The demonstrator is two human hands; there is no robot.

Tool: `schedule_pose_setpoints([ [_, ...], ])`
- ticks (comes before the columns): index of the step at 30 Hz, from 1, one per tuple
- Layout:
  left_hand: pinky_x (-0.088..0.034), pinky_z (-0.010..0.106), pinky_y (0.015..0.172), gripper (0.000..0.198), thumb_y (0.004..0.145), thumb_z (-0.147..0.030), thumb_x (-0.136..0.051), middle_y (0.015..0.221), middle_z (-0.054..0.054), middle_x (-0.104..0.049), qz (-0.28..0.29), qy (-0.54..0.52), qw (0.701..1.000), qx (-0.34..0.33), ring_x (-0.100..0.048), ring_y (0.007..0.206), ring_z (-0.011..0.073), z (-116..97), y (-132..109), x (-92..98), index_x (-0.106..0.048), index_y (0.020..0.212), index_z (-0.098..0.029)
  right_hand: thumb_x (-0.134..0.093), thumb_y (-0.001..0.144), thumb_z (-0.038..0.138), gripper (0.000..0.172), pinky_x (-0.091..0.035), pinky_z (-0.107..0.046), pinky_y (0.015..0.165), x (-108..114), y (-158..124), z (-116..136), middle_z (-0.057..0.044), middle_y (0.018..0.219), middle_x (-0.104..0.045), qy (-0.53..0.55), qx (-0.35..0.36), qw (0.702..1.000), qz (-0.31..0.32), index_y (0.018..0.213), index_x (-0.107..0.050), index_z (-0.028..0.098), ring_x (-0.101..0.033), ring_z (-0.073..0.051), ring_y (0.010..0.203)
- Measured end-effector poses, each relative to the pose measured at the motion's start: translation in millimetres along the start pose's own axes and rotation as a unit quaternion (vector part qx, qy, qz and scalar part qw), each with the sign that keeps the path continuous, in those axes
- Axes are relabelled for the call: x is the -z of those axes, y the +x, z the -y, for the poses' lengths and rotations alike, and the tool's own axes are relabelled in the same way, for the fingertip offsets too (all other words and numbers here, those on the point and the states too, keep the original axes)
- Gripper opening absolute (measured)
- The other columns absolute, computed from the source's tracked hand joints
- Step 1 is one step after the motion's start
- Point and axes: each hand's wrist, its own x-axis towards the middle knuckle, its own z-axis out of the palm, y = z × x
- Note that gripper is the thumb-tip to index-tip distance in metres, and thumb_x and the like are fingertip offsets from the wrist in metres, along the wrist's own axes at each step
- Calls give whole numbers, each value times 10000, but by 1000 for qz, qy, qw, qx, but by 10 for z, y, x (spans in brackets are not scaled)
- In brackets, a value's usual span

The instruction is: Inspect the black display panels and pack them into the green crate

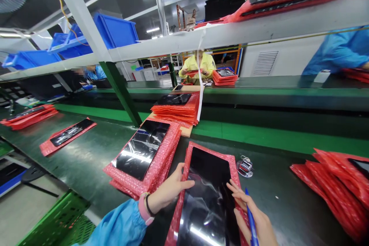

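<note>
Directly in front of me a glossy black screen panel (211, 184) in clear film lies on a red bubble-wrap bag (188, 155). My left hand (173, 184) grips this bag's left edge, with the thumb reaching onto the panel. A blue pen (251, 219) rests in my right hand (253, 215), whose fingertips touch the panel's right edge. To the left, another film-covered screen panel (141, 148) tops a stack of red bubble-wrap bags (170, 142). Just right of my panel sits a small round item with metal and red parts (245, 167).
More red bags (331, 184) lie at the right. At left are a single bagged panel (70, 132) and a red stack (31, 117). A green post (119, 92) and overhead shelf (173, 44) stand ahead. Behind, a person in yellow (198, 63) handles something red.
</note>
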Motion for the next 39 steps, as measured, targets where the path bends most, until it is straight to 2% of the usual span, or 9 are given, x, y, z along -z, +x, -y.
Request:
schedule_pose_setpoints([
  [5, -420, 275, 725, 541, 621, -175, -694, 794, -13, -628, -50, 33, 998, -26, -577, 755, 163, -259, 117, 187, -585, 1150, -203, -440, 897, 241, 229, -456, -428, 975, 21, 6, -84, -153, 1289, -591, -22, 8, 999, -30, 1126, -426, 248, -556, -247, 1192],
  [10, -444, 298, 798, 554, 551, -208, -721, 964, 20, -680, -134, 32, 988, -65, -619, 865, 206, -622, 209, 982, -615, 1095, -200, -455, 895, 260, 240, -486, -415, 933, 46, 25, -88, -131, 1270, -609, -30, 11, 998, -45, 1134, -446, 262, -569, -242, 1178],
  [16, -487, 382, 851, 506, 617, -275, -703, 998, 75, -705, -163, 34, 984, -67, -674, 857, 242, -829, 152, 1820, -600, 1104, -182, -493, 876, 276, 186, -530, -325, 881, 36, 39, -59, -112, 1185, -668, 8, 7, 998, -65, 1059, -521, 254, -644, -231, 1072],
  [24, -443, 402, 888, 309, 556, -203, -723, 894, 85, -698, -272, 143, 948, -87, -609, 979, 305, -863, 117, 2142, -661, 855, -160, -467, 878, 472, 326, -545, -249, 791, 71, -2, 33, -58, 961, -747, 151, -130, 980, -6, 879, -722, 269, -706, -236, 906],
  [27, -368, 399, 973, 259, 561, -191, -688, 1020, 88, -646, -343, 173, 914, -129, -460, 1189, 331, -933, 96, 2037, -612, 808, -191, -370, 876, 589, 458, -546, -294, 720, -36, -45, 128, -69, 826, -750, 255, -173, 950, -43, 996, -674, 268, -710, -241, 776],
  [30, -358, 383, 976, 352, 634, -269, -653, 1124, 72, -585, -331, 169, 916, -148, -468, 1165, 281, -880, 64, 1636, -562, 968, -204, -261, 866, 670, 553, -495, -284, 491, -145, -36, 220, -36, 679, -689, 340, -185, 921, -47, 1167, -466, 254, -619, -195, 502],
  [33, -432, 354, 871, 406, 660, -312, -640, 1028, 54, -609, -200, 133, 964, -111, -574, 946, 214, -623, 35, 1013, -550, 1041, -204, -404, 843, 647, 429, -421, -244, 465, -161, 14, 276, 0, 618, -611, 277, -203, 939, 8, 850, -515, 232, -541, -148, 478],
  [36, -469, 361, 706, 326, 590, -246, -681, 829, 67, -630, -41, 87, 995, 5, -595, 730, 200, -232, 7, 463, -620, 897, -152, -548, 822, 515, 331, -427, -243, 556, -130, 41, 305, -3, 637, -603, 193, -215, 956, 51, 696, -547, 209, -573, -156, 590],
  [39, -439, 340, 758, 284, 568, -160, -664, 828, 48, -603, -5, 43, 996, 74, -567, 781, 180, 100, -1, 204, -623, 849, -148, -579, 790, 465, 336, -377, -251, 524, -141, 22, 320, 21, 553, -524, 104, -205, 971, 67, 590, -483, 211, -505, -148, 530],
])
